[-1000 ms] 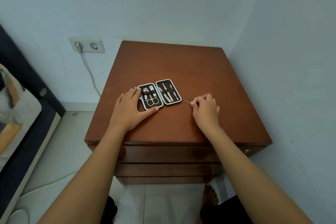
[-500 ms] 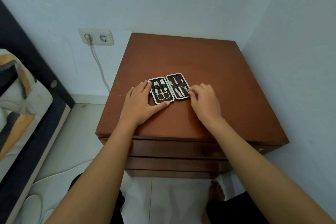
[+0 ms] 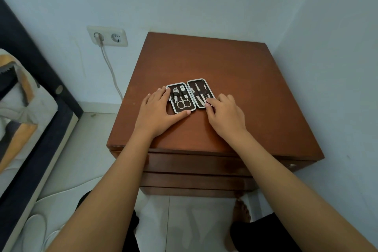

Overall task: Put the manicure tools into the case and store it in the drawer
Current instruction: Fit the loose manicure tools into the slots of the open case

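Both hands are lying on the nightstand top, bracketing the open manicure case (image 3: 190, 95). Left hand (image 3: 157, 113) is spread flat, fingers loosely apart, fingertips touching the case's left edge and the thumb stretching along its near edge; it is pressing against the case rather than gripping anything. Right hand (image 3: 225, 115) is curling at the case's right near corner, fingers bunched together with their tips sitting on the right half; whether they are pinching a tool there I cannot tell.

The case is sitting opened flat, two halves side by side, near the middle of the brown wooden nightstand (image 3: 235, 71). Small scissors (image 3: 183, 104) are showing in the left half with other metal pieces under a dark strap, and slim tools are lying in the right half. Drawer fronts (image 3: 196, 162) below the top are looking closed. A wall socket (image 3: 107, 36) with a cable plugged in is sitting off to the left, beside a bed (image 3: 22, 108).
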### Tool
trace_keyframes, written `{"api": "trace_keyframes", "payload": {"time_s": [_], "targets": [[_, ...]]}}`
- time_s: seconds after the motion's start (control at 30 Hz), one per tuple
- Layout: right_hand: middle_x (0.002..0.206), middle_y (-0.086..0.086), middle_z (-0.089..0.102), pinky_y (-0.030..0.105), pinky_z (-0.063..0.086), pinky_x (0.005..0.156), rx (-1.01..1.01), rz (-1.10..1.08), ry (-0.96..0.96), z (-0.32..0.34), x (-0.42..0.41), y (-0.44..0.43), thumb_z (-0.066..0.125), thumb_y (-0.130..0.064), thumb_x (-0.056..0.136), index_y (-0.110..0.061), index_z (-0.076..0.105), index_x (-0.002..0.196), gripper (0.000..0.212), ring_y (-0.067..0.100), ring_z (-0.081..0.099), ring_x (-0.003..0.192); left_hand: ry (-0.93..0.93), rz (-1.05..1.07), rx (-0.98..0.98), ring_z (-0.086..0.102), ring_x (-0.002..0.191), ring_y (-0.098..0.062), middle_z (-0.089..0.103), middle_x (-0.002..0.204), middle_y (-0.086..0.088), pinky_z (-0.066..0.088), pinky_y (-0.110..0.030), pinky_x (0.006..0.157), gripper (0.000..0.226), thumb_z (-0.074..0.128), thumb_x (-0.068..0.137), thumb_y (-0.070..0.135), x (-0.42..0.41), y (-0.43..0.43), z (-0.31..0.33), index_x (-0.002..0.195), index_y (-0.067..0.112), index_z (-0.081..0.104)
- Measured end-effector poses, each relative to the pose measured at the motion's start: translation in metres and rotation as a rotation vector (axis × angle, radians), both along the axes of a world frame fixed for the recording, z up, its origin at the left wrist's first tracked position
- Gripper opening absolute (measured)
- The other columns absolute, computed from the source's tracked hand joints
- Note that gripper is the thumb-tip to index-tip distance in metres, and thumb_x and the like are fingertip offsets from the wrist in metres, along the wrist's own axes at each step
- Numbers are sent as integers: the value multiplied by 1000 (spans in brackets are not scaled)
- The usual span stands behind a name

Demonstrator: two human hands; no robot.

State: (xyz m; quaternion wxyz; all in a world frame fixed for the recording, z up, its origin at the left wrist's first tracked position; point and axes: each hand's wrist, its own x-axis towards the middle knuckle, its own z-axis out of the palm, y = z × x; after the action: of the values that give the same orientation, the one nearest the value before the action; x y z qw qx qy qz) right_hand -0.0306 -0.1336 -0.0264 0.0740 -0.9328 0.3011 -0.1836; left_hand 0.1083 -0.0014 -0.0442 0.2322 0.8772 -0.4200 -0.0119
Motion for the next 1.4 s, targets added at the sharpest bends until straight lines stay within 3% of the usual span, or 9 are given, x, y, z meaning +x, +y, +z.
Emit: {"api": "trace_keyframes", "payload": {"time_s": [0.23,0.4,0.57,0.63,0.9,1.07,1.13,1.27,1.4], "targets": [[108,8,51,31,36,63,29,14,133,1,5,0,33,-33,98,-18,51,122,34,25,45,103,-7,4,-2,16,144,-14,23,156,-1,8,-36,117,97,47,74,75,0,0,-1,148,16,24],[106,5,47,37,42,81,163,98,91,-2,-4,-6,37,-32,97,-20,39,138,43,23,44,102,1,4,-7,16,144,-14,23,156,-1,8,-36,118,97,47,74,76,0,0,-1,148,16,24],[93,-3,45,27,44,79,288,131,-235,-12,-22,-9,49,-16,93,-11,57,124,32,16,52,86,0,-1,1,15,144,-14,23,156,-1,8,-36,117,98,46,74,76,1,1,-1,148,16,23],[92,-3,44,25,42,76,228,135,-233,-13,-22,-8,50,-15,92,-10,61,120,30,15,51,86,2,0,5,16,144,-14,23,156,-1,8,-36,117,98,46,73,76,1,0,-1,148,16,23],[99,8,51,37,46,74,76,105,-114,-16,-16,-6,49,-24,93,-14,58,123,33,23,48,92,2,1,5,16,144,-14,23,156,-1,8,-36,117,98,46,74,76,-1,0,0,148,17,23],[106,7,46,35,43,81,108,119,-33,-15,-15,-8,44,-29,95,-17,50,131,38,21,44,96,8,-1,16,16,144,-14,22,156,-1,8,-36,117,98,47,73,76,0,0,0,148,16,23],[103,4,45,30,41,81,215,124,-101,-14,-16,-11,44,-26,96,-16,50,132,38,18,45,92,13,-9,24,14,145,-14,21,157,-1,7,-36,118,99,46,74,75,0,0,0,148,16,21],[94,2,47,21,36,76,415,0,-326,-3,-15,-20,49,-18,93,-13,62,112,24,12,47,76,29,-36,47,12,145,-14,17,158,-1,6,-36,118,97,46,76,74,2,0,0,149,15,19],[85,7,56,33,48,73,467,-111,-104,9,-1,-33,54,-20,87,-10,61,79,15,23,55,77,76,-31,91,15,144,-15,20,157,1,12,-39,114,102,45,69,78,6,-1,6,148,19,22]]}}
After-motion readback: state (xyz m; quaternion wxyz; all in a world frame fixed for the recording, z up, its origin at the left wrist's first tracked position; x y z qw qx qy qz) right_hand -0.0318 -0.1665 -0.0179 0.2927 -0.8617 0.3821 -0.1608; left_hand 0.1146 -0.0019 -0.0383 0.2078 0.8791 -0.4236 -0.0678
